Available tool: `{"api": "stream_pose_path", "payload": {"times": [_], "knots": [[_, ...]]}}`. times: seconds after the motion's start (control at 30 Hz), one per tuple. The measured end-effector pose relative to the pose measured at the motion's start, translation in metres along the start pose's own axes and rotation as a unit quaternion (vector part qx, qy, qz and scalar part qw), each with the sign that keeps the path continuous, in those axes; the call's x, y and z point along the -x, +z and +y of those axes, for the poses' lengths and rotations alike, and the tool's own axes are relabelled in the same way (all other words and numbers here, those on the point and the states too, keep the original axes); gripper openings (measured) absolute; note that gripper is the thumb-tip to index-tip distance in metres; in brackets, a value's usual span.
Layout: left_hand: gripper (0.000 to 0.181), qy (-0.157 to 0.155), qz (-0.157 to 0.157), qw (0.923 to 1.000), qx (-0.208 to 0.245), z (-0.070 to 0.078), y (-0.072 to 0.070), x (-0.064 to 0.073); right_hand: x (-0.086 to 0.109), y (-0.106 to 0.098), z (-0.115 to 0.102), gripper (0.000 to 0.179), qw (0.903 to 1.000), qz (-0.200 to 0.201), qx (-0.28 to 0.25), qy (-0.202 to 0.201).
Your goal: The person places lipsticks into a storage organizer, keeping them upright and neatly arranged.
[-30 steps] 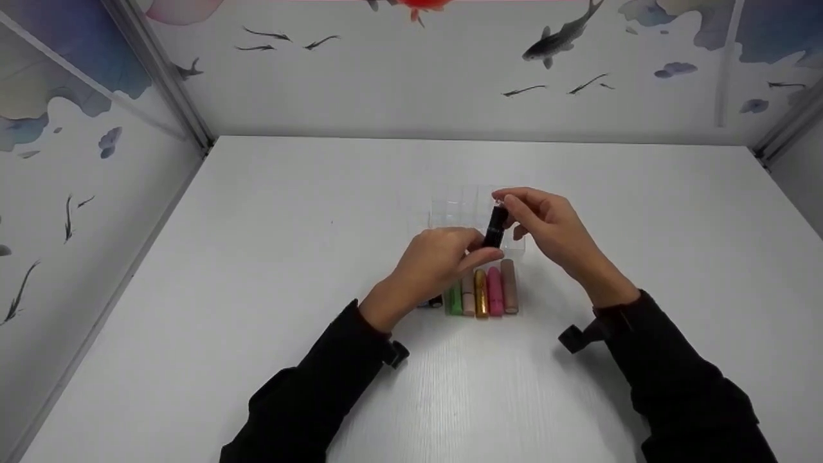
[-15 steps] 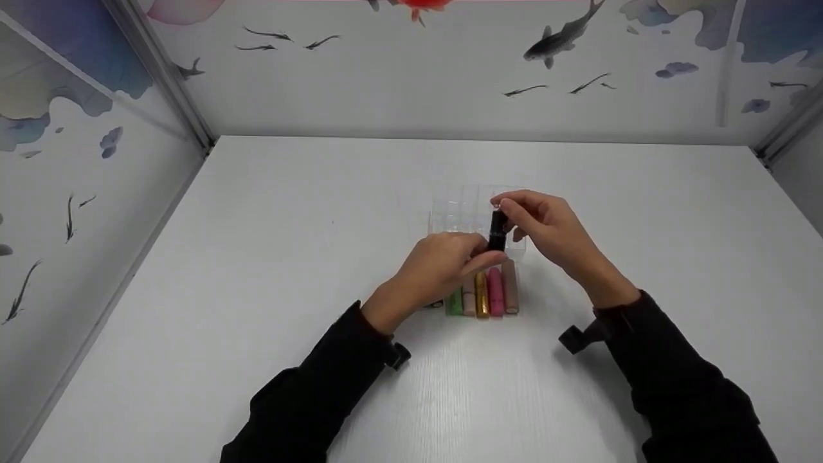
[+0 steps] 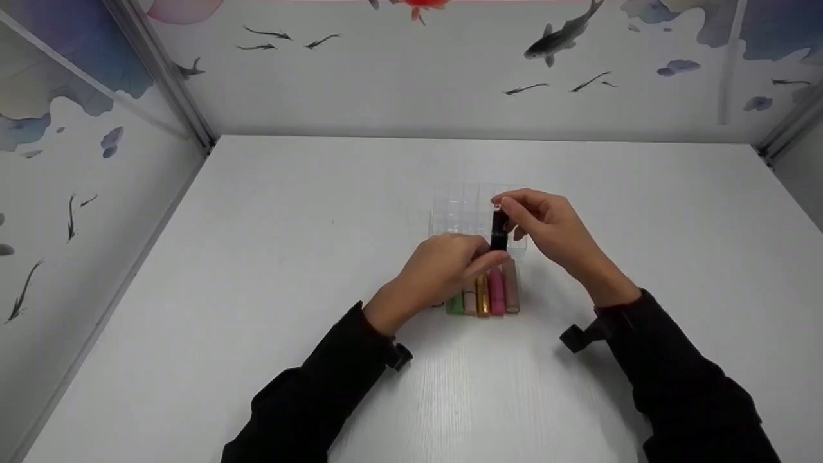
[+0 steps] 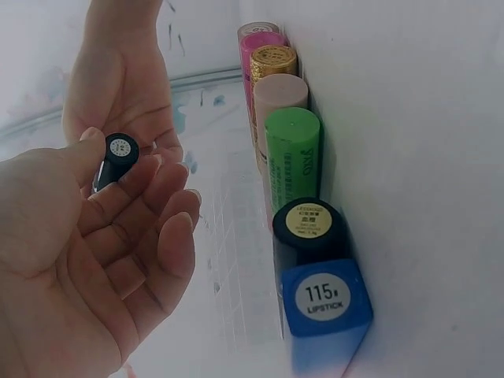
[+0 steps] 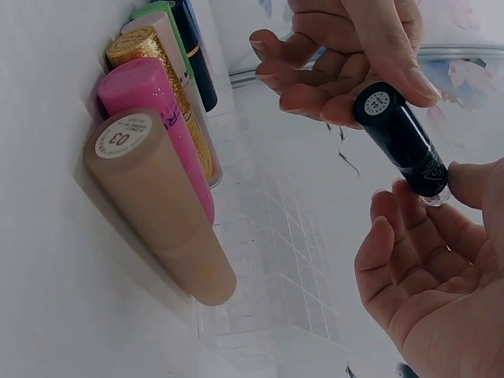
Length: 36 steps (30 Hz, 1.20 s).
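A black lipstick tube (image 3: 499, 230) stands nearly upright between both hands. The left hand (image 3: 440, 262) pinches its lower end between thumb and forefinger, the other fingers loosely bent. At the upper end, the right hand (image 3: 543, 222) pinches the clear tip with thumb and fingertips. In the right wrist view a round white label shows on the base of the black lipstick tube (image 5: 405, 142). Just below the hands lies a row of lipsticks: a beige tube (image 5: 169, 209), a pink one (image 5: 146, 94), a gold one (image 4: 273, 59), a pale pink one (image 4: 281, 91), a green one (image 4: 293, 150).
A clear compartmented organizer (image 3: 453, 209) stands behind the hands, partly hidden by them. At the row's left end are a black tube (image 4: 311, 224) and a blue square lipstick (image 4: 327, 307). White patterned panels (image 3: 411, 83) border the white table (image 3: 289, 225) at back and sides.
The black lipstick tube has turned from tilted to nearly upright. The left hand has shifted slightly right and down, covering more of the row; the right hand stays almost in place.
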State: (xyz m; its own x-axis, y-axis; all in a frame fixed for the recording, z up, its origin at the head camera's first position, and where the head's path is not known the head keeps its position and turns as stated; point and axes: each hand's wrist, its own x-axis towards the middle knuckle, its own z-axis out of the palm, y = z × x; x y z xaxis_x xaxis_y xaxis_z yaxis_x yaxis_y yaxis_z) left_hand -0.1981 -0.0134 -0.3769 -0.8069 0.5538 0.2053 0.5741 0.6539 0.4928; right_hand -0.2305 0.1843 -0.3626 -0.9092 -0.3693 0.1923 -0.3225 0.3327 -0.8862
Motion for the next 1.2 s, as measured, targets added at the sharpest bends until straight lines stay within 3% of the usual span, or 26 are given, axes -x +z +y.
{"api": "stream_pose_path", "payload": {"times": [0.77, 0.97, 1.2], "knots": [[0.041, 0.01, 0.02, 0.9997, 0.004, -0.004, 0.005, 0.0, -0.003, -0.007, 0.011, 0.031, 0.9997, 0.019, 0.014, -0.01], [0.033, 0.003, 0.067, 0.9975, -0.023, -0.01, 0.002, 0.001, -0.001, -0.012, 0.005, 0.03, 0.9973, 0.069, 0.018, -0.017], [0.022, -0.032, 0.129, 0.9879, -0.079, -0.02, -0.004, 0.001, 0.005, -0.015, -0.019, 0.03, 0.9915, 0.124, 0.031, -0.024]]}}
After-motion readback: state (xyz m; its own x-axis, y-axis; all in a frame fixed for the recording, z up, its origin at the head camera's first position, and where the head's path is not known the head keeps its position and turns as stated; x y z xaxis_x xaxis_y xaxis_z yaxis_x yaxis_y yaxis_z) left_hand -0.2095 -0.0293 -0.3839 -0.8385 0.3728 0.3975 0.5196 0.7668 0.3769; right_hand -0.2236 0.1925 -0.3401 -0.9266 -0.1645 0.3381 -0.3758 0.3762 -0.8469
